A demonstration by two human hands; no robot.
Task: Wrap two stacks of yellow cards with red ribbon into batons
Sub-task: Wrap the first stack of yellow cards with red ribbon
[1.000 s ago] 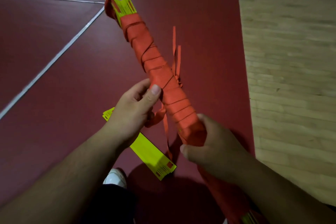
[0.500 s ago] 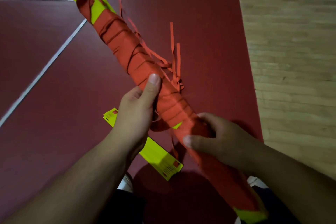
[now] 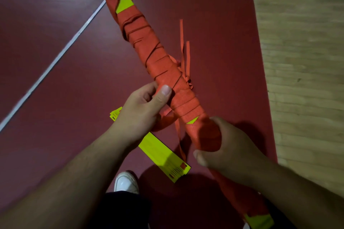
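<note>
One baton (image 3: 154, 57) is in hand: a stack of yellow cards bound in overlapping turns of red ribbon, held tilted above the floor, its far end at upper left and its near end at lower right. Yellow card shows at three places on it: the far end, a small gap just beyond the right hand, and the near end.

Two hands are on the baton. The left hand (image 3: 141, 115) grasps it near mid-length, thumb pressed on top of the wrapping and fingers curled beneath. The right hand (image 3: 229, 150) is clenched round it closer to the near end. One loose ribbon tail (image 3: 165, 121) hangs between the two hands; which hand, if either, holds it cannot be told.

One second stack of yellow cards (image 3: 160, 152) lies unwrapped and flat on the red floor (image 3: 55, 61), below the left wrist, which partly hides it. Two loose ribbon strips (image 3: 182, 39) lie just beside the baton on its right side.

Two white lines (image 3: 61, 52) cross the red floor and meet near the baton's far end. One white shoe (image 3: 125, 182) shows at the bottom. Wooden boards (image 3: 301, 61) border the red floor on the right.
</note>
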